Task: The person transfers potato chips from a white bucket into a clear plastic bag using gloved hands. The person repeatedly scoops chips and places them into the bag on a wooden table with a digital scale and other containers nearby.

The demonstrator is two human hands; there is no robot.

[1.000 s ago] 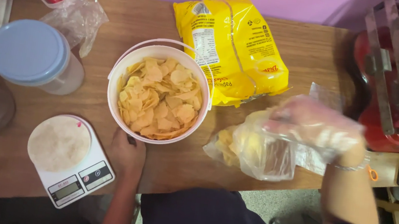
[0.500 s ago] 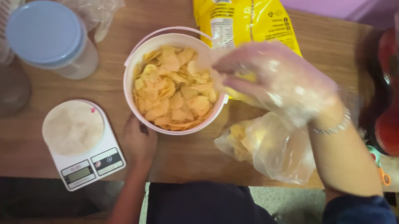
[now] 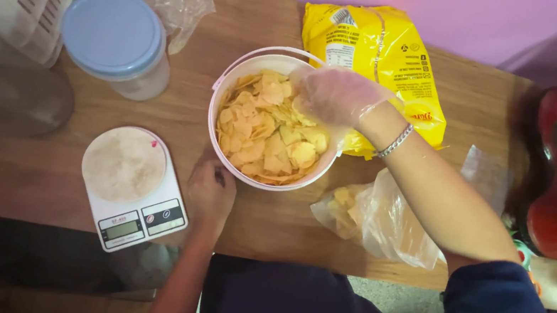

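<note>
While my left hand (image 3: 210,194) rests flat beside the bucket (image 3: 229,93), my gloved right hand (image 3: 335,96) has moved from the plastic bag (image 3: 384,224) into the chips (image 3: 259,136), fingers closing on some.

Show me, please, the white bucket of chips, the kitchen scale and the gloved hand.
white bucket (image 3: 216,150): head view, left rim.
kitchen scale (image 3: 124,163): head view, round weighing plate.
right hand (image 3: 335,96): head view, back of the glove.
</note>
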